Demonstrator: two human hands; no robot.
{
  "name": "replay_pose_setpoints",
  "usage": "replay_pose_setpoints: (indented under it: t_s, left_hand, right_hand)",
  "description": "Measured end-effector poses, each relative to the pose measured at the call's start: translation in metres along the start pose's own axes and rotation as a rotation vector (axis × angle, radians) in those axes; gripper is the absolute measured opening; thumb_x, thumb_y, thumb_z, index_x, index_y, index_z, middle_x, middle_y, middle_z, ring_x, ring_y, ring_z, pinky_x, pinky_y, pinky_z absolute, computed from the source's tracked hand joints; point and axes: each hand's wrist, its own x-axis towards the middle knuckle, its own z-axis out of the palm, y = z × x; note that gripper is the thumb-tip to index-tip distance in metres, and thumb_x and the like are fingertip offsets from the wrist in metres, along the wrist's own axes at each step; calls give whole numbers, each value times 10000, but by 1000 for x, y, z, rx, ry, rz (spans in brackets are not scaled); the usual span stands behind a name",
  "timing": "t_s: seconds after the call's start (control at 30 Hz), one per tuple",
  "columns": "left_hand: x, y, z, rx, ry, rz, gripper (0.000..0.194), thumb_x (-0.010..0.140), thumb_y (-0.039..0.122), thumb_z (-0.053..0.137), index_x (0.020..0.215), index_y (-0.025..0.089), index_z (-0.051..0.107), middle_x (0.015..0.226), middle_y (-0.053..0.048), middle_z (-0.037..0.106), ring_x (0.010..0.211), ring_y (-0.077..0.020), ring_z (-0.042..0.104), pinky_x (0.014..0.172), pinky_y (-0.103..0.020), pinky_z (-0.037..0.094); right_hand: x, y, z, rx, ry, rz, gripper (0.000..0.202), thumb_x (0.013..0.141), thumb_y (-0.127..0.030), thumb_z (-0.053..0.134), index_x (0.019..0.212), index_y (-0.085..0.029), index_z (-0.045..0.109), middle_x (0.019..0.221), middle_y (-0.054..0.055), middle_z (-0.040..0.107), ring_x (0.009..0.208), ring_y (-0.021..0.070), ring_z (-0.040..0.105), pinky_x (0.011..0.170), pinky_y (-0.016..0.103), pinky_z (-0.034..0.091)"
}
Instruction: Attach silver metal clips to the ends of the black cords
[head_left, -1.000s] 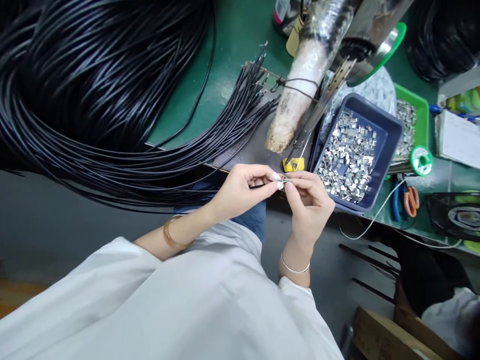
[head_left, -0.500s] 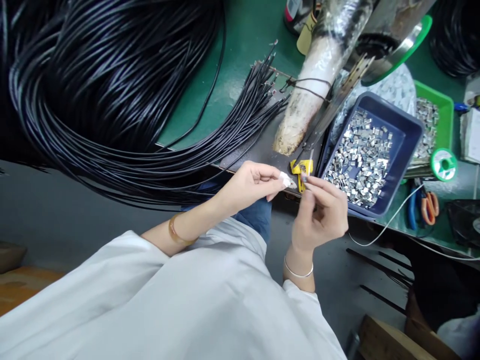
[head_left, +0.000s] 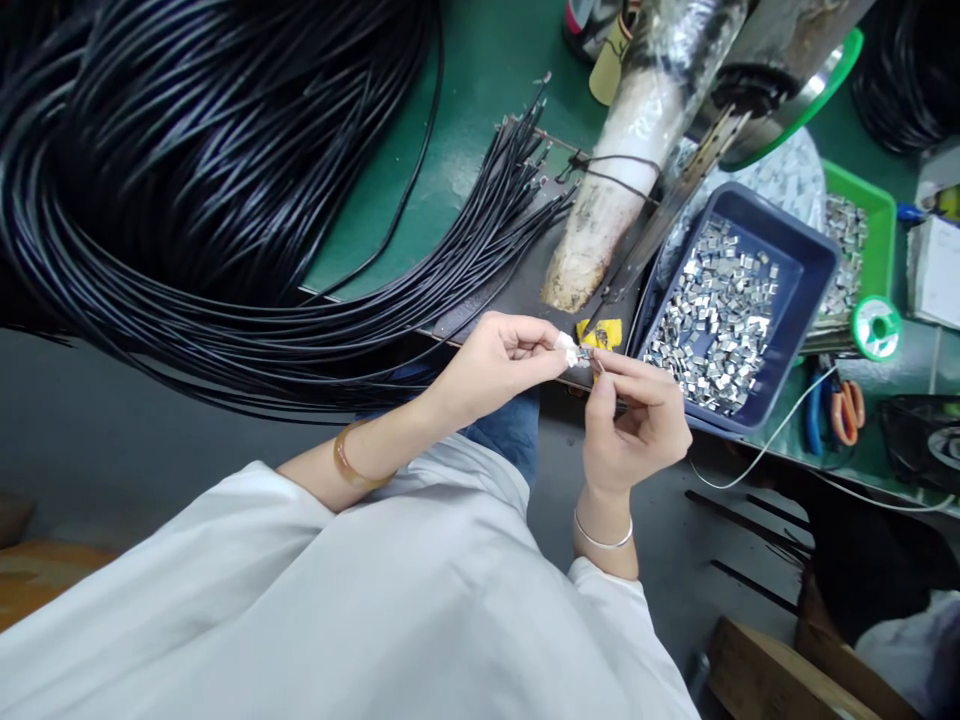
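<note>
My left hand [head_left: 510, 355] is closed in a pinch, with white wrapping on its fingertips. What it pinches is too small and covered to name. My right hand [head_left: 637, 415] is also closed, thumb against fingers, and its fingertips meet those of the left. Between them shows a small shiny metal piece [head_left: 585, 353], like the pieces in the blue tray [head_left: 806, 270] to the right. Just beyond the fingers, a yellow part [head_left: 611, 332] sits beneath the metal arm of a bench machine [head_left: 637, 255], partly hidden by my right hand.
A bundle of black cables [head_left: 360, 320] curves along the bench from a large coil [head_left: 225, 130] at left. A green tray [head_left: 885, 240], a solder-like spool [head_left: 876, 328] and pliers [head_left: 847, 410] are at right. Cardboard boxes [head_left: 780, 680] stand on the floor.
My right hand has moved slightly left, bringing its fingertips and the small metal piece up to my left fingertips. A gap between the hands has closed. The whole view has shifted slightly.
</note>
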Motion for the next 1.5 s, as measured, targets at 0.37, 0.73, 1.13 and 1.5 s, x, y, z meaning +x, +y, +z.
replay_pose_setpoints:
  t_s: [0.37,0.73,1.13,1.5]
  left_hand:
    - [6,2,4,13,82,56,48,686,113,641,661,113,683,584,23,570,556,-47,479,539,-172,403]
    - [8,1,7,-14,125,97,52,711,127,656,678,109,692,559,28,562,526,-42,478,507,-157,391]
    - [5,2,2,40,82,45,69,710,142,637,661,113,676,552,29,489,536,-47,419,501,-171,345]
    - [7,0,3,38,105,83,52,665,132,691,644,96,659,562,34,493,528,-32,402,481,-150,338]
  right_hand:
    - [2,7,7,-215,46,-208,197,784,-86,668,880,-240,590,973,-7,748,841,126,725,747,264,610]
    - [11,0,7,-158,12,-164,221,747,-39,697,904,-183,640,1043,41,726,904,149,718,738,281,646]
    - [7,0,6,-113,-11,-119,228,731,-24,691,876,-175,603,1028,47,736,859,140,724,681,248,629]
    - [9,-1,3,-175,-44,-105,224,729,-40,720,883,-189,654,996,30,726,885,126,699,719,240,611]
